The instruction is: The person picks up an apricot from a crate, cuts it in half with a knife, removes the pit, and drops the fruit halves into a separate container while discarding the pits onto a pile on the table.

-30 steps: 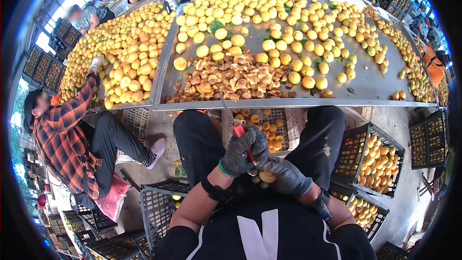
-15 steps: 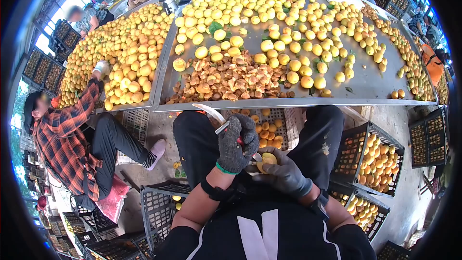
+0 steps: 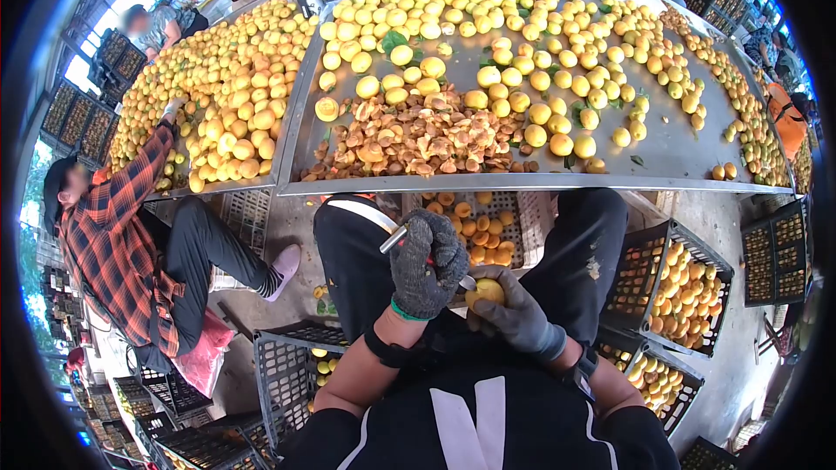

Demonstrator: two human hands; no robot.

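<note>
My left hand [image 3: 427, 263], in a dark grey knitted glove, is closed around a tool. A curved blade [image 3: 364, 211] with a metal collar sticks out at its upper left, and a small metal tip [image 3: 468, 282] comes out at its right, touching a yellow fruit. My right hand [image 3: 519, 317], in a smoother grey glove, holds that yellow fruit [image 3: 485, 293] over my lap. Below the table edge, between my knees, a crate [image 3: 529, 219] contains orange fruit halves. Brownish cut pieces [image 3: 427, 135] are heaped on the metal table [image 3: 514, 181] in front of me.
Whole yellow fruits [image 3: 435, 0] cover much of the tabletop. Black crates of fruit [image 3: 684, 296] stand at my right, and another black crate [image 3: 283, 383] at my lower left. A person in a plaid shirt [image 3: 113, 235] sits at the left, reaching over the fruit. Others sit beyond the table.
The curved blade has tilted and shifted left as my left hand turned. The fruit in my right hand has rotated and now meets the small tip. The co-worker's arm reaches farther over the fruit.
</note>
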